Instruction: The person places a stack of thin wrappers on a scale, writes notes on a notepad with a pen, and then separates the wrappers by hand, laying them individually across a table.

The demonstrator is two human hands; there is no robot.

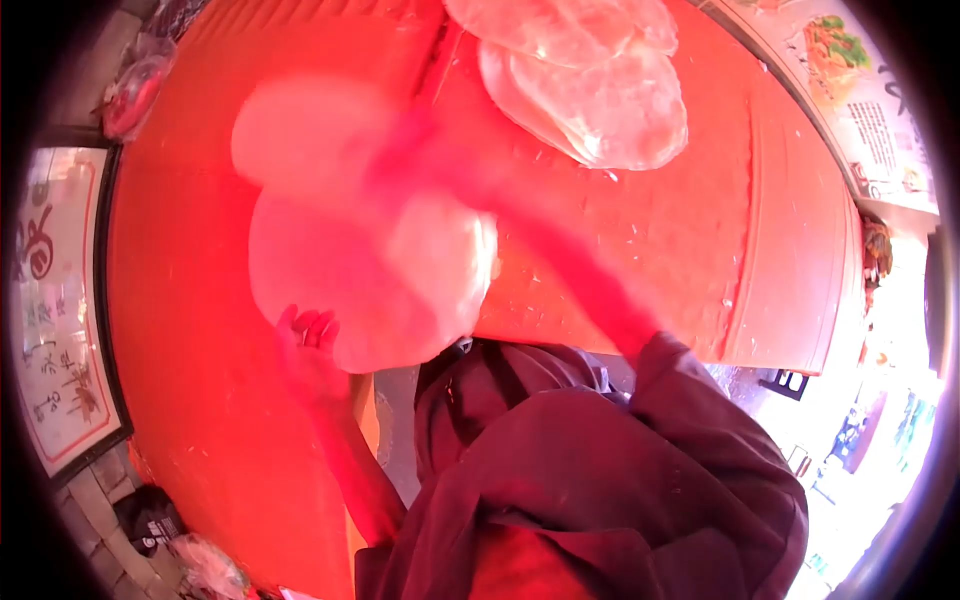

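Observation:
A stack of thin, round, pale sheets [350,270] lies on the red-covered table at the left of centre, reaching the table's near edge. My left hand [312,350] is at the lower left rim of this stack, its fingers apart and curled slightly. Over the upper part of the stack, my right hand [405,160] is smeared by motion, its fingers unclear. Beside it, a blurred pale round sheet [300,130] extends past the stack's upper left; whether my right hand holds it I cannot tell. More overlapping thin round sheets [600,90] lie at the top centre.
The red table [660,260] spreads to both sides, with small pale scraps on its right part. A framed sign [65,310] stands along the left edge. Plastic bags [140,90] are at the upper left, and a poster [870,110] is at the upper right.

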